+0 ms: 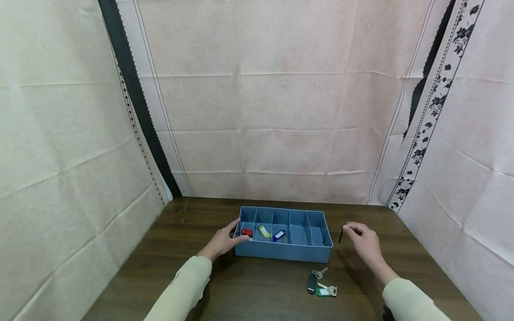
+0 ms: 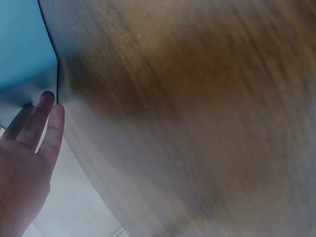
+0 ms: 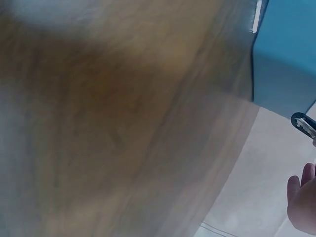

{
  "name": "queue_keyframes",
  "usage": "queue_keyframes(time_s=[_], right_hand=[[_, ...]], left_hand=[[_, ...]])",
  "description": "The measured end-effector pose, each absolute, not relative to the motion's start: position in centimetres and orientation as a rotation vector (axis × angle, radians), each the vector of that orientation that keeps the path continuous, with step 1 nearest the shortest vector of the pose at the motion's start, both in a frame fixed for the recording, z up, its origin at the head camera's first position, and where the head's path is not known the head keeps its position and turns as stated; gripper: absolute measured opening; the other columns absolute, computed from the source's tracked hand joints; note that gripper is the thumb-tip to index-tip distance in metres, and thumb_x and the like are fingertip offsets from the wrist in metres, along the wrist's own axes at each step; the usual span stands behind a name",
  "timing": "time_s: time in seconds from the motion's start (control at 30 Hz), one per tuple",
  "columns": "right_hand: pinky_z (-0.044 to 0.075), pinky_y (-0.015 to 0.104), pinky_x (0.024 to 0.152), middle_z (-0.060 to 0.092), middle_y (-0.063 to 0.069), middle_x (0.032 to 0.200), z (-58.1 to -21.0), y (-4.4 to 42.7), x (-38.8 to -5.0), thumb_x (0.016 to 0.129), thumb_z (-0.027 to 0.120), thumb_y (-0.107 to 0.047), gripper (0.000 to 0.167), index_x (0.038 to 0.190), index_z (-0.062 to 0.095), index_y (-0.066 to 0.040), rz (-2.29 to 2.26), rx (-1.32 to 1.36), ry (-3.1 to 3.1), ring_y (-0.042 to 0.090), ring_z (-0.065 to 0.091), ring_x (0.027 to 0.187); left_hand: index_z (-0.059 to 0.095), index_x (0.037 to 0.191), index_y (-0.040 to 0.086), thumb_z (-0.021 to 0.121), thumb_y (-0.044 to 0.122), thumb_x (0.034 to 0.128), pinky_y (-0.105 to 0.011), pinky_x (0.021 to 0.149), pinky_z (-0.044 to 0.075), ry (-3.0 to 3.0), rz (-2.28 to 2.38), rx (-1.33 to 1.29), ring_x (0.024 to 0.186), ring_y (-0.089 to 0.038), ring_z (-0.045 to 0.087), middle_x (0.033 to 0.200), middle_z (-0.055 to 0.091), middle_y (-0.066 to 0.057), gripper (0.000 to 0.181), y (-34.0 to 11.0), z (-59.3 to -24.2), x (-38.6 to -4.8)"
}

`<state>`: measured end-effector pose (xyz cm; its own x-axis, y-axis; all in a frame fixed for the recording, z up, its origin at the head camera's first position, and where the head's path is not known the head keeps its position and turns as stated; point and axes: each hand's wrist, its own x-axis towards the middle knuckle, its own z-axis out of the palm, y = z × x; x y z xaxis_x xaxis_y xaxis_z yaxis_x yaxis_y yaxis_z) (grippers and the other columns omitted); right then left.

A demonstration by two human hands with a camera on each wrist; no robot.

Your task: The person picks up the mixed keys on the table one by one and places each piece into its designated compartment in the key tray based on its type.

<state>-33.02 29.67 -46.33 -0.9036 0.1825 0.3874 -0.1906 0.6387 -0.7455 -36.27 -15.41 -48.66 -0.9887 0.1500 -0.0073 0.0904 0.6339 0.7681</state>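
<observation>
The blue divided box [image 1: 283, 253] stands on the table, with a red tag [image 1: 246, 232], a yellow tag [image 1: 263, 231] and a blue tag [image 1: 279, 236] in separate compartments. My left hand [image 1: 222, 242] rests against its left end, fingers fairly straight; in the left wrist view the fingertips of the hand [image 2: 32, 158] touch the box wall [image 2: 29, 84]. To the right of the box, my right hand [image 1: 364, 242] pinches a dark tag [image 1: 341, 235] that hangs above the table. The right wrist view shows this dark tag [image 3: 303, 124] with something metallic along it, above the hand [image 3: 302, 202].
In front of the box's right part lie a black tag [image 1: 312, 283] and a green tag [image 1: 322, 292] with keys [image 1: 320, 273]. The brown table [image 1: 257, 290] is bordered by pale patterned cloth [image 1: 281, 111] behind and on both sides.
</observation>
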Motion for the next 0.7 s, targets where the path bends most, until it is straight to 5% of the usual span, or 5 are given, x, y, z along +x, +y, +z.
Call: queue_keyframes(time_s=[0.7], right_hand=[[0.043, 0.016, 0.076, 0.068, 0.011, 0.122, -43.6, 26.8, -34.3, 0.098, 0.064, -0.036, 0.038, 0.115, 0.073, -0.004, 1.296, -0.085, -2.347, 0.017, 0.058, 0.102]], left_hand=[[0.032, 0.157, 0.025, 0.068, 0.060, 0.0856, -0.069, 0.104, 0.034, 2.782, 1.286, 0.220, 0.139, -0.043, 0.036, 0.156, 0.036, -0.016, 0.087, -15.5, -48.6, -36.3]])
